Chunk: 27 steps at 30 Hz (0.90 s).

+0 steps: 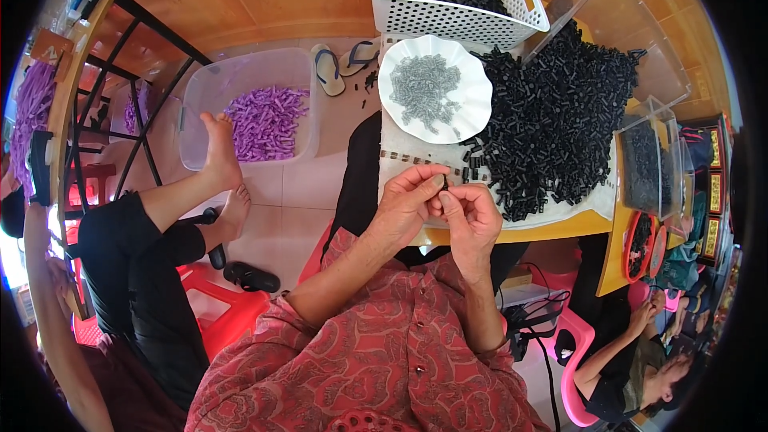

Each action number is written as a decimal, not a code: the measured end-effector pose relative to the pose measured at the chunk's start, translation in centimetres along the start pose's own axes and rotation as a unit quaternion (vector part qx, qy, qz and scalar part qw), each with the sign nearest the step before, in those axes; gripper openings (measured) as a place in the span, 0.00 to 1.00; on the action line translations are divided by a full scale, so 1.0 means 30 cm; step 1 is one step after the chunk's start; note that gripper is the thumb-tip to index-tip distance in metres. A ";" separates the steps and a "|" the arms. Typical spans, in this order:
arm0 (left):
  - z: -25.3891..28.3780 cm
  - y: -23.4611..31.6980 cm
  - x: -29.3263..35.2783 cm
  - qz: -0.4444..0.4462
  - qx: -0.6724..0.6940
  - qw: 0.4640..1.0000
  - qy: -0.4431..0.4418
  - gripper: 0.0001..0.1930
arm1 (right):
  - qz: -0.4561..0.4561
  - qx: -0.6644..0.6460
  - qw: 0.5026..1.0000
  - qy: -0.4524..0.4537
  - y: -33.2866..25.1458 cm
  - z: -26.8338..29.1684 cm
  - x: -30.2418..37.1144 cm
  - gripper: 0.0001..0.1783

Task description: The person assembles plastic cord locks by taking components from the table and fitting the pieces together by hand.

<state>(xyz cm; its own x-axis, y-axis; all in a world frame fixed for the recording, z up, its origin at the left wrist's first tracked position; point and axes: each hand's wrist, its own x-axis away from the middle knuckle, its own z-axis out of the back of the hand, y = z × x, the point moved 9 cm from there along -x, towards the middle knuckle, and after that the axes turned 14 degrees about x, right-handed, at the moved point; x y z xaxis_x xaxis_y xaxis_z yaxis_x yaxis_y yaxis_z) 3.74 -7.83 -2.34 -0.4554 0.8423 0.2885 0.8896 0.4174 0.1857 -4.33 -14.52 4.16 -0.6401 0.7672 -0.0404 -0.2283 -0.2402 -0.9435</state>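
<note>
In front of my chest, at the table's near edge, both hands meet with fingertips pinched. My left hand (pixel 410 198) and my right hand (pixel 472 222) grip a small black piece (pixel 445 182) between them, mostly covered by the fingers. Just beyond is a white scalloped plate (pixel 476 104) holding a heap of small clear, greyish parts (pixel 428 84). To the right of the hands spreads a large pile of short black tubular pieces (pixel 552 120) on a white cloth (pixel 404 156) over the table.
A white perforated basket (pixel 456 22) of black pieces stands at the back. Clear plastic bins (pixel 676 56) line the right. On the floor at left is a translucent tub (pixel 192 124) with purple pieces (pixel 268 116). One person's bare feet (pixel 224 156) rest beside it; another person (pixel 640 368) sits right.
</note>
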 end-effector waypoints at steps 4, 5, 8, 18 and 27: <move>0.001 -0.003 0.003 0.006 0.000 1.000 -0.012 0.12 | 0.014 0.007 1.000 0.003 -0.025 0.005 0.003 0.04; -0.002 -0.004 0.004 0.007 0.002 1.000 -0.022 0.12 | 0.014 -0.006 1.000 0.005 -0.033 0.006 0.003 0.05; -0.013 -0.006 0.009 0.017 0.012 0.999 -0.034 0.13 | 0.027 -0.015 0.999 0.011 -0.046 0.011 0.007 0.05; -0.044 -0.014 0.019 0.037 0.035 0.997 -0.054 0.13 | 0.082 0.028 0.996 0.034 -0.090 0.043 0.015 0.08; -0.047 -0.022 0.025 0.052 0.068 0.995 -0.056 0.13 | 0.121 0.062 0.990 0.039 -0.131 0.050 0.019 0.09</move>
<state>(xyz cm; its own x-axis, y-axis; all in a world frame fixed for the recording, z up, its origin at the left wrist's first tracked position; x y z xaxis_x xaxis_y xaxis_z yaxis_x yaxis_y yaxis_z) 2.76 -7.95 -0.94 -0.3606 0.9130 0.1908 0.9317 0.3619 0.0292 -4.91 -14.03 8.33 -0.6291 0.7206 -0.2913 -0.1668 -0.4912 -0.8550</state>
